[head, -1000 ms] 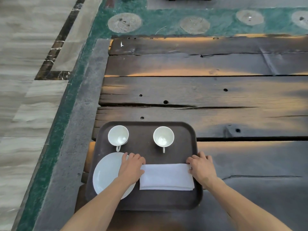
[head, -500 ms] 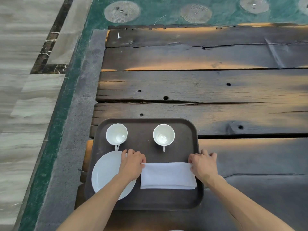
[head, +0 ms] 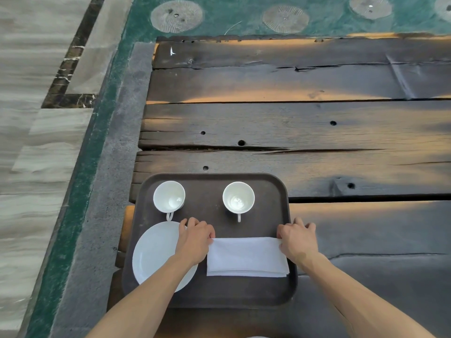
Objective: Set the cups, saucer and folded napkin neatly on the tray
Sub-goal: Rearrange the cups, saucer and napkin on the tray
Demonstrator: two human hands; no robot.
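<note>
A dark brown tray [head: 210,296] lies at the near edge of a wooden table. Two white cups stand at its back, the left cup [head: 169,196] and the right cup [head: 238,197], both upright with handles toward me. A white saucer [head: 156,254] sits at the tray's front left, partly under my left forearm. The folded white napkin [head: 246,257] lies flat at the front right. My left hand [head: 194,241] pinches the napkin's far left corner. My right hand [head: 298,241] pinches its far right corner, over the tray's right rim.
The table [head: 292,123] is made of dark, cracked planks running left to right beyond the tray. A grey stone border [head: 102,191] and green strip run along the table's left side, with pale floor beyond.
My hands have curled from lying flat at the napkin's ends to pinching its far corners. The view has shifted slightly; tray, cups and saucer stay in place.
</note>
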